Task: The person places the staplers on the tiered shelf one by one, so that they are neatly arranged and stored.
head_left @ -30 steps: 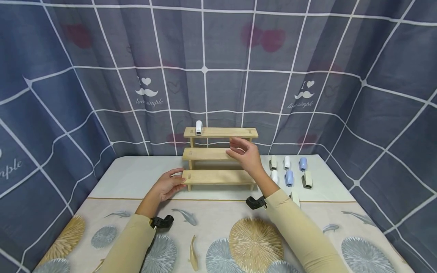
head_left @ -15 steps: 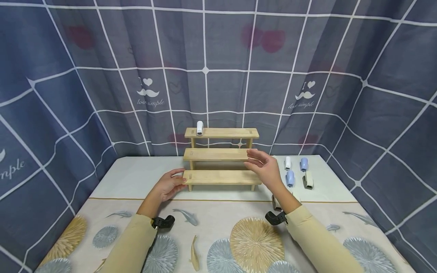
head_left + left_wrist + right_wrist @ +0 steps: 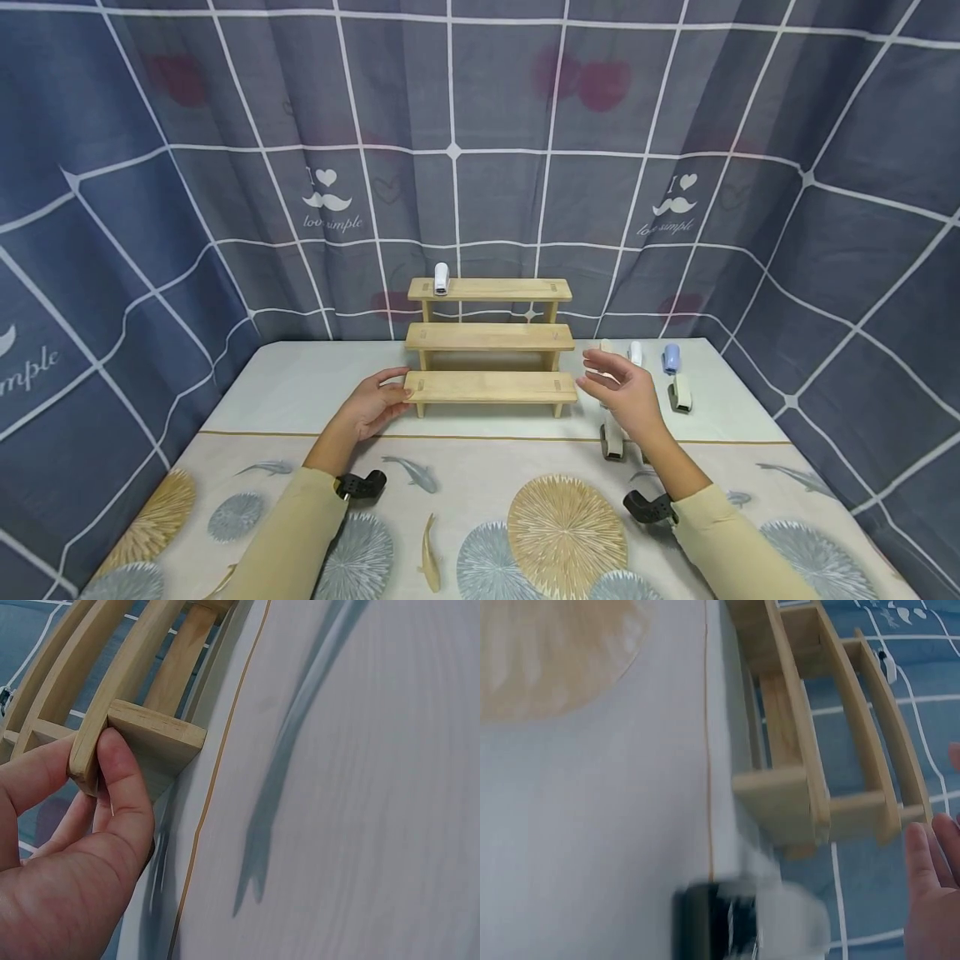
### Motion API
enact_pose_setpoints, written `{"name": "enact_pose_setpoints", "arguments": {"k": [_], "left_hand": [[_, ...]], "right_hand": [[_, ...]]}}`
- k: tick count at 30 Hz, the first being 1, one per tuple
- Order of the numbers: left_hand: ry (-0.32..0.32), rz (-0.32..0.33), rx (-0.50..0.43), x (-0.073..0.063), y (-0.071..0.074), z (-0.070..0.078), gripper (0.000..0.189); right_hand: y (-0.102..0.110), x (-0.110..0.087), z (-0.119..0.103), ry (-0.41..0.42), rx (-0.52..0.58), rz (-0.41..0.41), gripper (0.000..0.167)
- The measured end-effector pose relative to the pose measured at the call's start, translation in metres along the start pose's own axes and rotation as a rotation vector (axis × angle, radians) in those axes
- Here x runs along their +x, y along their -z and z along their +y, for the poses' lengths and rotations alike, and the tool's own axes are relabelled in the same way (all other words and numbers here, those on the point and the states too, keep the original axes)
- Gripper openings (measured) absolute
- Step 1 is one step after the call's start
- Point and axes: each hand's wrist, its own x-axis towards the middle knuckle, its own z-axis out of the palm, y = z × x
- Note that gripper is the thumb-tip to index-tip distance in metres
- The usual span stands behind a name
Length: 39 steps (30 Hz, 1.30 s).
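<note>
A three-step wooden display stand (image 3: 491, 385) stands on the table. My left hand (image 3: 372, 406) grips the left end of its lowest board, fingers and thumb on either face of the wood (image 3: 135, 675) in the left wrist view. A small white stapler (image 3: 441, 279) sits on the left part of the top step. My right hand (image 3: 626, 396) hovers just right of the stand with its fingers loosely bent and nothing held. Around it lie small staplers: a beige one (image 3: 612, 438) in front, a white one (image 3: 635, 353) and a blue one (image 3: 671, 358) behind, another beige one (image 3: 681, 393) to the right.
The hand and forearm partly cover other staplers on the right. A patterned cloth (image 3: 566, 533) covers the near table, with a white surface (image 3: 300, 383) behind it. Checked curtains (image 3: 495, 200) hang at the back and both sides.
My right hand has moved from in front of the stand's right side out to the right, over the staplers. My left hand keeps its grip on the lowest board.
</note>
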Motion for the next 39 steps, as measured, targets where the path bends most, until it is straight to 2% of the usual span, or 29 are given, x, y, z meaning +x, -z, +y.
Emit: {"name": "enact_pose_setpoints", "arguments": {"k": [9, 18, 27, 31, 39], "left_hand": [[0.0, 0.01, 0.017, 0.002, 0.0, -0.001, 0.067], [0.003, 0.009, 0.006, 0.002, 0.0, -0.001, 0.067], [-0.005, 0.008, 0.009, 0.001, -0.001, -0.002, 0.066], [0.005, 0.012, 0.015, 0.002, -0.001, -0.002, 0.067], [0.01, 0.022, 0.017, 0.002, -0.002, -0.002, 0.066]], "right_hand": [[0.032, -0.021, 0.012, -0.043, -0.07, -0.017, 0.056], [0.058, -0.04, 0.021, -0.036, -0.133, -0.024, 0.05], [0.075, -0.054, 0.022, -0.055, -0.138, -0.057, 0.054], [0.082, -0.059, 0.024, -0.087, -0.18, -0.078, 0.057], [0.094, -0.067, 0.027, -0.158, -0.194, -0.157, 0.066]]}}
